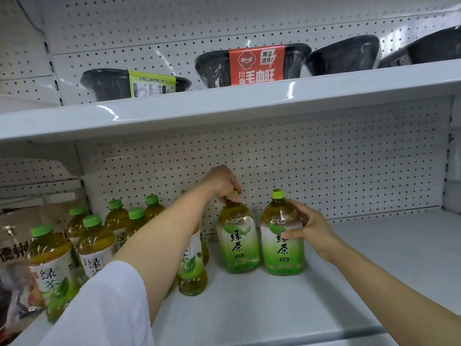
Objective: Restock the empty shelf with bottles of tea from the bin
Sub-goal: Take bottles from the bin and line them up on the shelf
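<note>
While both bottles are standing upright on the shelf, I am steadying them side by side, nearly touching. My left hand is pinching the left bottle at its cap and neck; my right hand is wrapping fingers round the shoulder of the right bottle. Being full, they are probably heavy, with smooth, slippery plastic; I am judging the ridged neck the surest hold. More tea bottles are crowding the shelf's left end.
</note>
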A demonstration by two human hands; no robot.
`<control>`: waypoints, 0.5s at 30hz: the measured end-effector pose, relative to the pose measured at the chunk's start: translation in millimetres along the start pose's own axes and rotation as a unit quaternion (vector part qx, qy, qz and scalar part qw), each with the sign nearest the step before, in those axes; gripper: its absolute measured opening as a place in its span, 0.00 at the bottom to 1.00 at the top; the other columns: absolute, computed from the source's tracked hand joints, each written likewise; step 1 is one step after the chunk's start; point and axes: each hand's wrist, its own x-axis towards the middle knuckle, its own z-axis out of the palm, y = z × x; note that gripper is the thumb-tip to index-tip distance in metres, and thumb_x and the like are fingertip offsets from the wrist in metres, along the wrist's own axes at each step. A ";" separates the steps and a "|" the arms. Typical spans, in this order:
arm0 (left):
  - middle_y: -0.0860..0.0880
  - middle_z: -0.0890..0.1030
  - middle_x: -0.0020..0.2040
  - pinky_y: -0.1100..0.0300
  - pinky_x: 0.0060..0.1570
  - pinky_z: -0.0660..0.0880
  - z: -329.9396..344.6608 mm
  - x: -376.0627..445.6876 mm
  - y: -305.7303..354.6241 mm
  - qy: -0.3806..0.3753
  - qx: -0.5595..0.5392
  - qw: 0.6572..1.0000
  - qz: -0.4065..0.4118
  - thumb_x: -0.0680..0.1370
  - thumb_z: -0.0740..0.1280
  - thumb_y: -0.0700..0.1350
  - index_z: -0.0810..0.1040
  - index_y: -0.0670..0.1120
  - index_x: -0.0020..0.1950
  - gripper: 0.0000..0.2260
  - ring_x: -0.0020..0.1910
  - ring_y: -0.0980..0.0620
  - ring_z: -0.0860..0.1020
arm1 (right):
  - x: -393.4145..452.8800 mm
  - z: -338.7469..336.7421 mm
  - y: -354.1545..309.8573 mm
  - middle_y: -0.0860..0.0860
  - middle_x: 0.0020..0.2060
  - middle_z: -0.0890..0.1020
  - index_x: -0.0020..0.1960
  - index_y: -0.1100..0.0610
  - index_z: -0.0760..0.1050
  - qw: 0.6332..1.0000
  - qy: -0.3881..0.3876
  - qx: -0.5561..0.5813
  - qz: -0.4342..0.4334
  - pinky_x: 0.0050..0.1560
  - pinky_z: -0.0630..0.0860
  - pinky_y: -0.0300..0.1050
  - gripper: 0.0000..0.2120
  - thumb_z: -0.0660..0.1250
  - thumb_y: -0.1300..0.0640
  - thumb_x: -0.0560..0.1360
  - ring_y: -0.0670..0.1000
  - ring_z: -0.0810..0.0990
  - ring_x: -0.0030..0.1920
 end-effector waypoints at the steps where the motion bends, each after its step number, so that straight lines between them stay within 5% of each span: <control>1: 0.45 0.83 0.56 0.66 0.39 0.80 0.7 4.4 -1.7 -0.001 0.004 1.000 -0.002 0.68 0.79 0.40 0.84 0.47 0.54 0.16 0.37 0.52 0.83 | 3.7 1.8 1.8 0.46 0.53 0.82 0.60 0.46 0.75 1.000 -0.001 -0.001 0.001 0.44 0.78 0.36 0.41 0.74 0.80 0.57 0.44 0.80 0.52; 6: 0.45 0.82 0.57 0.61 0.45 0.81 1.2 18.5 -11.3 0.011 -0.005 1.000 -0.013 0.68 0.79 0.39 0.85 0.46 0.54 0.15 0.43 0.49 0.84 | 18.6 6.5 7.2 0.47 0.55 0.82 0.58 0.43 0.76 1.000 0.001 0.004 0.008 0.51 0.78 0.43 0.40 0.75 0.79 0.57 0.47 0.79 0.55; 9: 0.45 0.81 0.58 0.64 0.39 0.81 -2.3 22.4 -15.1 0.010 -0.012 1.000 -0.011 0.67 0.79 0.38 0.85 0.45 0.54 0.16 0.44 0.50 0.82 | 23.5 7.3 7.9 0.46 0.55 0.81 0.62 0.48 0.75 1.000 -0.005 0.015 0.015 0.51 0.78 0.43 0.41 0.74 0.80 0.57 0.46 0.79 0.53; 15: 0.44 0.81 0.57 0.58 0.47 0.82 -1.9 27.9 -24.4 0.011 -0.007 1.000 -0.023 0.67 0.79 0.38 0.85 0.46 0.53 0.16 0.48 0.48 0.82 | 32.8 6.4 10.4 0.47 0.56 0.80 0.65 0.50 0.74 0.999 -0.008 0.025 0.026 0.44 0.78 0.36 0.41 0.72 0.80 0.59 0.43 0.79 0.52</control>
